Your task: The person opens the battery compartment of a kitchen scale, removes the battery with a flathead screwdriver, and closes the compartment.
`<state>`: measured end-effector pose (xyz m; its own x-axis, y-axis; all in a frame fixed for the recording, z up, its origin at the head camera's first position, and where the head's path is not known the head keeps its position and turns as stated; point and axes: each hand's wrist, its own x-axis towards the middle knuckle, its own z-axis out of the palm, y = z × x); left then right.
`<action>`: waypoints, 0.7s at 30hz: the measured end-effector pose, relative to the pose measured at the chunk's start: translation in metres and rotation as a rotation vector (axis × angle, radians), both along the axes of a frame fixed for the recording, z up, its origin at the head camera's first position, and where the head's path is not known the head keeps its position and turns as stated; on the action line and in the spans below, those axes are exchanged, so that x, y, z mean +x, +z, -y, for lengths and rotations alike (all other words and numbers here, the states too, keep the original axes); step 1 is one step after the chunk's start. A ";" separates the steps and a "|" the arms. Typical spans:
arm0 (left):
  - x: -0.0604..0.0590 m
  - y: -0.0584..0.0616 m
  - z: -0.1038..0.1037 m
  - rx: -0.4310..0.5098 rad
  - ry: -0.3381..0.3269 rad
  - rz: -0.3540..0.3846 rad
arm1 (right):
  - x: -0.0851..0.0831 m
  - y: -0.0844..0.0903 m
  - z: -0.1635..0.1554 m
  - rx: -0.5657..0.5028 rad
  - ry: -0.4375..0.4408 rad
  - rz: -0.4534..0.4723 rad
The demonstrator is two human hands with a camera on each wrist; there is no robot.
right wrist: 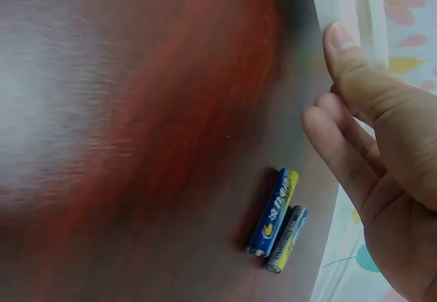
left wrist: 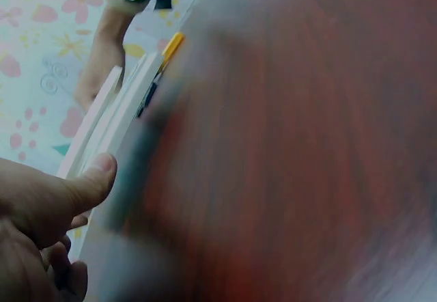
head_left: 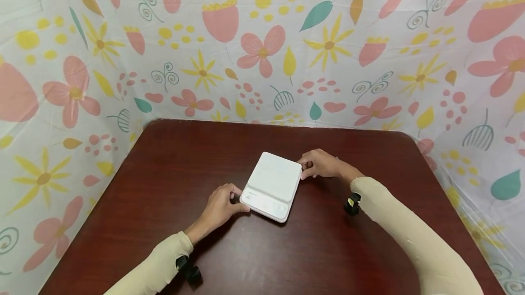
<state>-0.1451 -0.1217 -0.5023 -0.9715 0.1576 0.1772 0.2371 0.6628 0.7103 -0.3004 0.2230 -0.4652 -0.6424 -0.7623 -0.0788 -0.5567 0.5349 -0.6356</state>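
Observation:
A white kitchen scale [head_left: 275,176] with a square weighing plate and a control strip sits askew between both hands. My left hand [head_left: 219,204] pinches its near left corner, the thumb at the front edge. On the far right side my right hand [head_left: 321,163] pinches the edge between thumb and fingers. The left wrist view gives the scale [left wrist: 126,107] edge-on, with the left thumb [left wrist: 99,175] against it. In the right wrist view, two blue-and-yellow batteries [right wrist: 273,213] lie side by side on the table near the right hand [right wrist: 396,131]; the head view does not show them.
The dark red-brown wooden table [head_left: 184,149] has a glossy top. Flower-printed white curtain [head_left: 262,58] hangs along its back and sides. A slim yellow and dark blue item [left wrist: 171,48] lies beyond the scale in the left wrist view; its kind is unclear.

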 end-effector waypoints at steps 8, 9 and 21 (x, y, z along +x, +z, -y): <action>0.012 -0.006 -0.016 -0.047 0.067 0.010 | -0.021 -0.001 0.008 0.092 -0.005 0.057; 0.012 -0.007 -0.018 -0.053 0.070 0.013 | -0.023 -0.001 0.008 0.100 -0.009 0.059; 0.010 -0.013 -0.025 -0.132 0.097 0.027 | -0.033 -0.017 0.011 0.079 0.037 -0.091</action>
